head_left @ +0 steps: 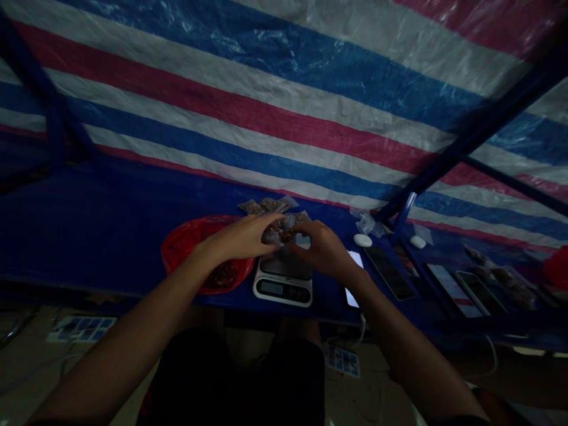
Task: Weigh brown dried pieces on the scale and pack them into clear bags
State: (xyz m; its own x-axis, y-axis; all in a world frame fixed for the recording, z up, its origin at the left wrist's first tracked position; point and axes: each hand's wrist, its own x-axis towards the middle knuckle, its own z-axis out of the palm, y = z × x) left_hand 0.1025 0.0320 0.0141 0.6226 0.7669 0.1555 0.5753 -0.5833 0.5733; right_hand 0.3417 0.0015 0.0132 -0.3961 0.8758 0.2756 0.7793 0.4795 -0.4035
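Note:
My left hand (242, 236) and my right hand (322, 248) meet above a small white digital scale (283, 281) on a blue table. Both pinch a small clear plastic bag (284, 235) with brown contents, held just over the scale's platform. The fingers of both hands are closed on the bag. A red plastic bag (186, 242) with brown pieces inside lies left of the scale, under my left wrist. Several filled small clear bags (266, 206) lie behind my hands.
A lit phone (355, 278) lies right of the scale, with more phones (390, 272) further right. Two small white round objects (362, 240) and empty clear bags (368, 223) sit nearby. A striped tarp (284, 106) hangs behind. Dark blue frame bars (465, 142) cross at right.

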